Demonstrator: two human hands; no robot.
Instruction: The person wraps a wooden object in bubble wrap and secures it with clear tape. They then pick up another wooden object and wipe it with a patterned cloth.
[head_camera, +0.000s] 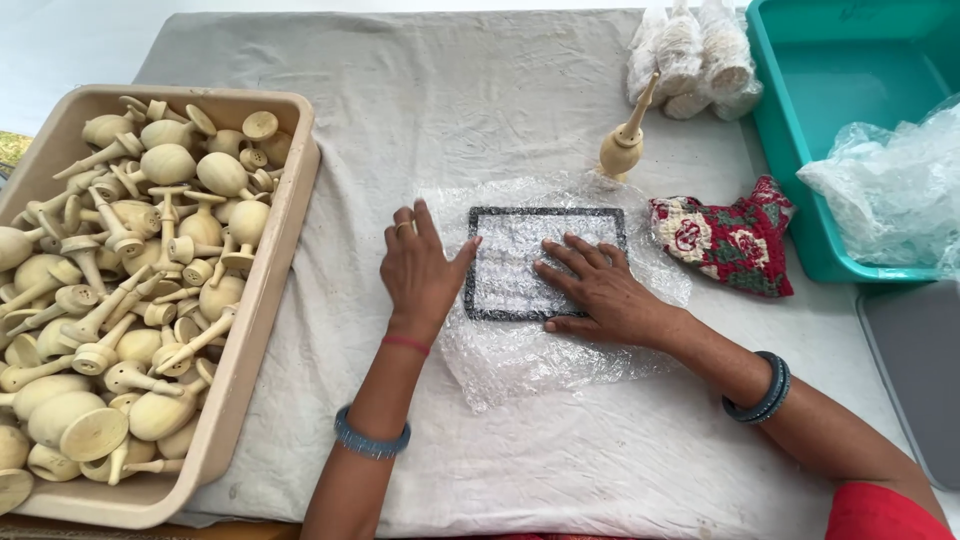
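A black rectangular outline (545, 263) was seen beneath the clear, whitish bubble wrap (540, 340), which was spread on an off-white cloth (480, 110). The crocheted pouch (725, 238) was patterned in red, cream and green with flower-like motifs. Pale, unpainted wood was shown by the single turned piece (625, 140) and by the many like pieces heaped in the beige tub (255, 330). The bin (800, 160) was teal, and the crumpled plastic bag (890, 190) in it translucent white. Blue bangles (372, 440) and a red thread (405, 343) were worn on the wrists.
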